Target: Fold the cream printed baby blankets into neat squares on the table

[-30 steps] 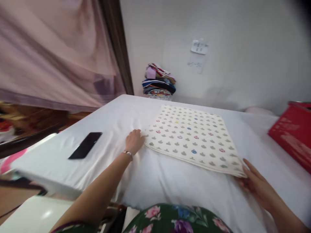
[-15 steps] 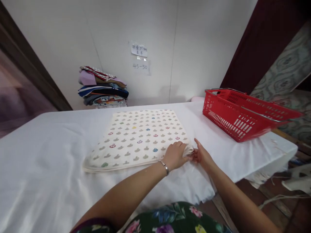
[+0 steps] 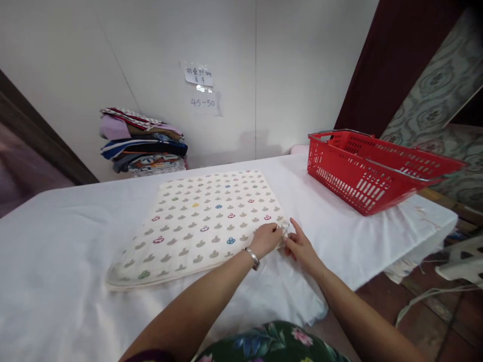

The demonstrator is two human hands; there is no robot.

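Left hand (image 3: 266,239) and right hand (image 3: 299,246) pinch the near right corner of the flat, folded, dotted cream cloth (image 3: 199,221), fingers narrow; smooth white tablecloth (image 3: 56,251) underneath.

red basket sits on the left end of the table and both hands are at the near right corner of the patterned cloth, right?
Not quite. The head view shows the red basket on the right end of the table, not the left. The rest holds: the left hand and right hand meet at the near right corner of the patterned cloth.
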